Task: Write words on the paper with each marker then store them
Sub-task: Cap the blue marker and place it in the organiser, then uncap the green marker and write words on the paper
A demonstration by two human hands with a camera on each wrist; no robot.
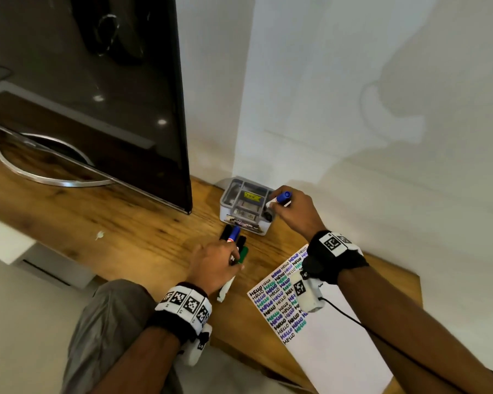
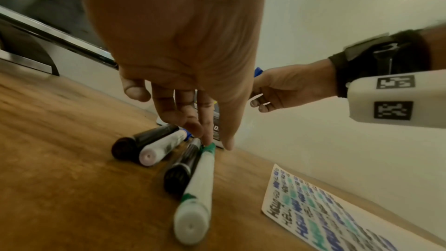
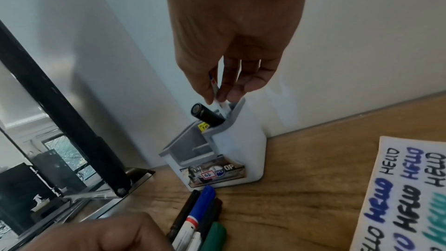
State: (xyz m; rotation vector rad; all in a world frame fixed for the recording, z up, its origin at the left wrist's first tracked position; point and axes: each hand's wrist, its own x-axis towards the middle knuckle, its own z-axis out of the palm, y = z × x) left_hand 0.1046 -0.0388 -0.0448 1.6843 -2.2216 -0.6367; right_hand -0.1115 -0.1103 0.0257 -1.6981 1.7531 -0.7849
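My right hand (image 1: 273, 204) pinches a white marker with a blue cap (image 1: 283, 197) and holds it tilted over the right compartment of the grey-white organizer box (image 1: 228, 194). In the right wrist view the marker's barrel (image 3: 220, 102) dips into that compartment beside a black marker (image 3: 207, 115) standing there. My left hand (image 2: 212, 140) reaches down with straight fingers. Its fingertips touch the green marker (image 2: 199, 184), which lies on the desk with two black markers (image 2: 142, 140) and a blue-capped one (image 2: 164, 146). The paper (image 1: 333, 336), covered with "HELLO" rows, lies to the right.
A large dark screen (image 1: 97, 95) on a curved metal stand (image 1: 49, 174) fills the left of the wooden desk (image 1: 125, 223). A white wall (image 1: 382, 137) runs right behind the organizer. The desk's front edge is near my grey-trousered knee (image 1: 106, 322).
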